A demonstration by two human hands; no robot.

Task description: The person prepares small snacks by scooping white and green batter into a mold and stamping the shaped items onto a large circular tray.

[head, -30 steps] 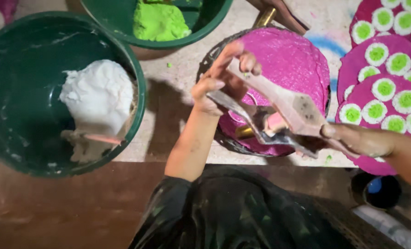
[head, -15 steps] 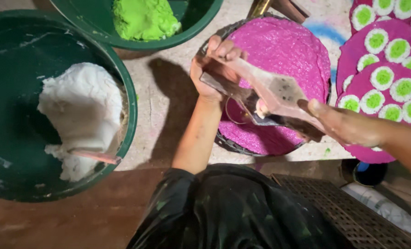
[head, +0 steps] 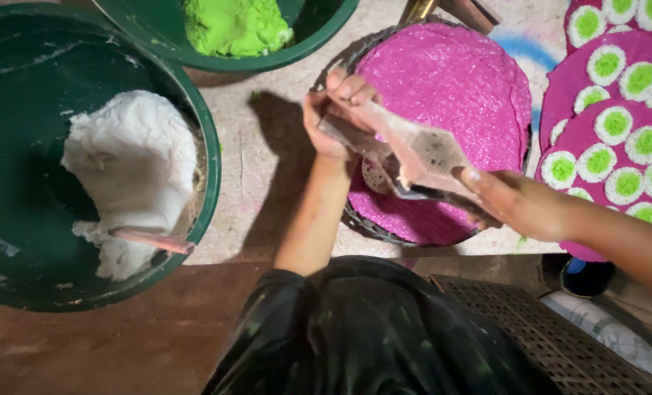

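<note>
I'm gripping a flat wooden tool (head: 413, 157) at both ends, left hand (head: 333, 117) and right hand (head: 505, 197) both curled around it, above the pink disc (head: 457, 80). A green tub (head: 194, 241) of white paste (head: 132, 168) is sitting left; green-dotted discs (head: 618, 146) are lying right.

No packages, labels, signs, screens.

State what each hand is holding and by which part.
Both hands share one clear plastic piping bag: the left hand grips its far upper end, the right hand its near lower end, above the pink disc.
</note>
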